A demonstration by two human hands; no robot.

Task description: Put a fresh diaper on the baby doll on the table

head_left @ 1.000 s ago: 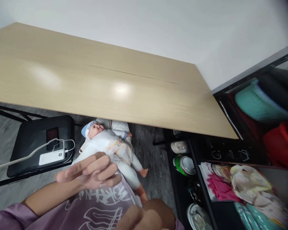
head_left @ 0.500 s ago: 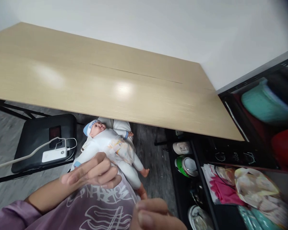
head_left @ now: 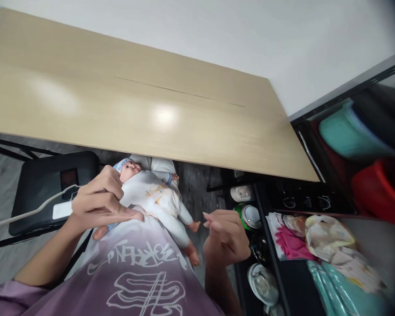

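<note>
A baby doll (head_left: 141, 186) in a white outfit and a blue-and-white cap lies on my lap, below the table edge. My left hand (head_left: 100, 199) is raised over the doll's near side, fingers curled in and thumb stretched to the right. It hides part of the doll's arm and holds nothing that I can see. To the right, beyond the doll's feet, my right hand (head_left: 226, 239) is held up in a loose fist, apart from the doll. Nothing shows in it.
A wooden table (head_left: 128, 109) spans the front. On the left, a black stool (head_left: 29, 188) carries a white power bank (head_left: 62, 210) with a cable. A black shelf rack (head_left: 270, 228) on the right holds cans, pink cloth (head_left: 294, 243), teal packets (head_left: 335, 281) and a red container (head_left: 382, 188).
My left hand has moved up and left, its thumb now pointing right. My right hand has risen from the bottom edge into full view. The camera view has shifted slightly.
</note>
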